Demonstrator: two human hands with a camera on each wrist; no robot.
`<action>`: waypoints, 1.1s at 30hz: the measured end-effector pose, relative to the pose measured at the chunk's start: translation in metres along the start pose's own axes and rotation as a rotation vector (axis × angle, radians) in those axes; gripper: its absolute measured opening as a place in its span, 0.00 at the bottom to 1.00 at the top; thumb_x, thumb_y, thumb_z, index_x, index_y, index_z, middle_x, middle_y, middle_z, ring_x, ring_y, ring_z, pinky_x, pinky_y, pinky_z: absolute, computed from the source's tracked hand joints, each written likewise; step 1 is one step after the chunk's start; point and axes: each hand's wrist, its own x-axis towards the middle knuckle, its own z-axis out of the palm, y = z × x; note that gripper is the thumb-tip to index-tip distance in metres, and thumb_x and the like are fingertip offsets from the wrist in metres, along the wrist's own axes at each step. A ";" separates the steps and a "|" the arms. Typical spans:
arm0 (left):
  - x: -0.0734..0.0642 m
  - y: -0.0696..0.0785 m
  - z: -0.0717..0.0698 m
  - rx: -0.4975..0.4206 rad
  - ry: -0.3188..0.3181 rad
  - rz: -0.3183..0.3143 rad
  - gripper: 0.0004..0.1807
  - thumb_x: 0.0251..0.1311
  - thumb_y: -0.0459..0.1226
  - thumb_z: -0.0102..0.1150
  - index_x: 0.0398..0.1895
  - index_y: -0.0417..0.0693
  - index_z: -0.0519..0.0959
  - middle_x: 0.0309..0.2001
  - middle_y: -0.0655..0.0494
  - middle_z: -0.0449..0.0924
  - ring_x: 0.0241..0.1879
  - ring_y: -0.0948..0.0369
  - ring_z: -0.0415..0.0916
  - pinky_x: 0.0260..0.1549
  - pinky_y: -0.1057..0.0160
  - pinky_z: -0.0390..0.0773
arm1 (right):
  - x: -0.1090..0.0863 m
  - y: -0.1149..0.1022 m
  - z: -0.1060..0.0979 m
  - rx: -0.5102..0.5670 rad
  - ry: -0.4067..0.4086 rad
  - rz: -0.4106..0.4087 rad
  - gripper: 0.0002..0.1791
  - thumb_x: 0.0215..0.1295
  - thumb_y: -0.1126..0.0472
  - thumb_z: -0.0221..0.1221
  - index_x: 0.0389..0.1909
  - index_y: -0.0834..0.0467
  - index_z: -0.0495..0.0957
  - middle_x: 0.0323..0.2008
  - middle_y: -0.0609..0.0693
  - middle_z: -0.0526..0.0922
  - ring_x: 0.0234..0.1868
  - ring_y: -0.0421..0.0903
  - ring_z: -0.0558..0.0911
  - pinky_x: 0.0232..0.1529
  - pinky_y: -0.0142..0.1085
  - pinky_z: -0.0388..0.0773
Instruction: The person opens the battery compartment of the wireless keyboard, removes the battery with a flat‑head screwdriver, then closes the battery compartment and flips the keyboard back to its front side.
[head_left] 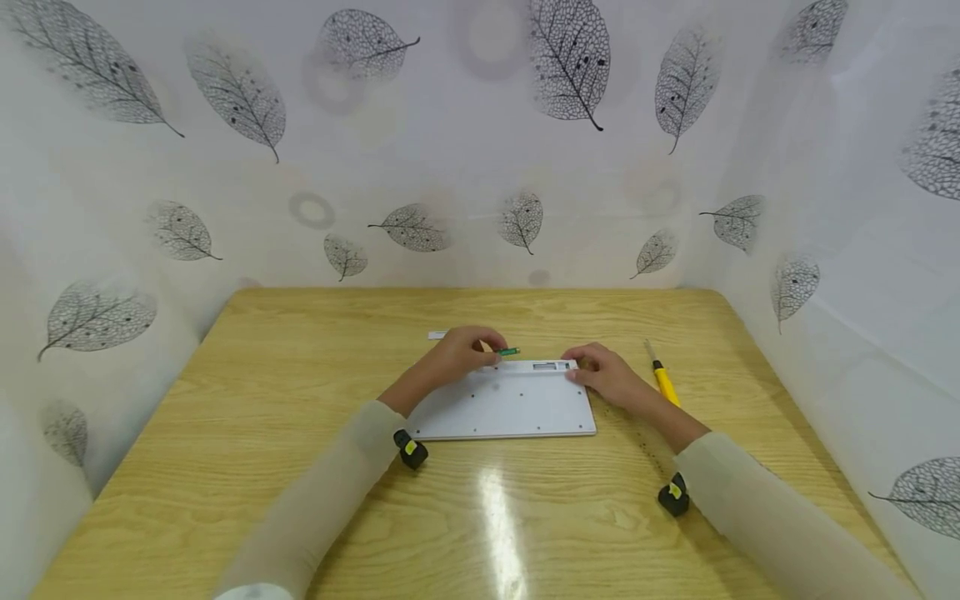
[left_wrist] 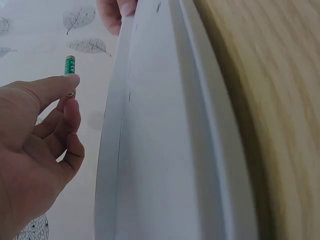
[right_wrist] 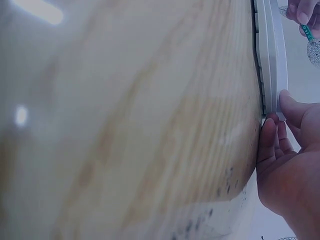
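A white keyboard (head_left: 517,408) lies face down on the wooden table, several screw holes dotting its back. Near its far right end, a battery compartment (head_left: 551,367) lies uncovered. Between thumb and forefinger, my left hand (head_left: 461,354) pinches a small green battery (left_wrist: 70,65) above the keyboard's far edge. My right hand (head_left: 603,375) grips the far right corner, thumb on the back and fingers beneath. In the right wrist view, dark-edged keys (right_wrist: 259,60) show along the keyboard's underside.
A screwdriver (head_left: 664,383) with a yellow handle lies right of the keyboard, close by the right forearm. Behind the left hand, a small white strip (head_left: 437,335) rests on the table (head_left: 300,500). Leaf-patterned cloth (head_left: 450,150) surrounds the far side and both flanks.
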 end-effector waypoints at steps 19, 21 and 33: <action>0.007 -0.047 -0.059 0.030 0.067 -0.109 0.09 0.62 0.39 0.60 0.45 0.56 0.81 0.44 0.58 0.78 0.40 0.56 0.72 0.37 0.59 0.74 | 0.000 0.000 -0.001 -0.013 -0.006 -0.006 0.15 0.67 0.54 0.57 0.53 0.50 0.76 0.50 0.54 0.72 0.35 0.49 0.69 0.35 0.38 0.68; 0.010 -0.052 -0.063 0.034 0.072 -0.108 0.09 0.62 0.39 0.60 0.45 0.56 0.81 0.44 0.58 0.78 0.40 0.56 0.72 0.37 0.59 0.74 | 0.001 0.000 0.000 -0.010 -0.006 -0.010 0.15 0.67 0.54 0.57 0.53 0.50 0.76 0.50 0.53 0.72 0.36 0.49 0.69 0.36 0.39 0.68; 0.021 -0.075 -0.083 0.072 0.079 -0.126 0.11 0.61 0.35 0.60 0.47 0.52 0.80 0.45 0.53 0.77 0.43 0.55 0.71 0.40 0.58 0.73 | 0.001 0.004 0.001 -0.005 -0.006 -0.016 0.15 0.67 0.55 0.57 0.53 0.49 0.76 0.46 0.52 0.72 0.35 0.50 0.69 0.36 0.40 0.68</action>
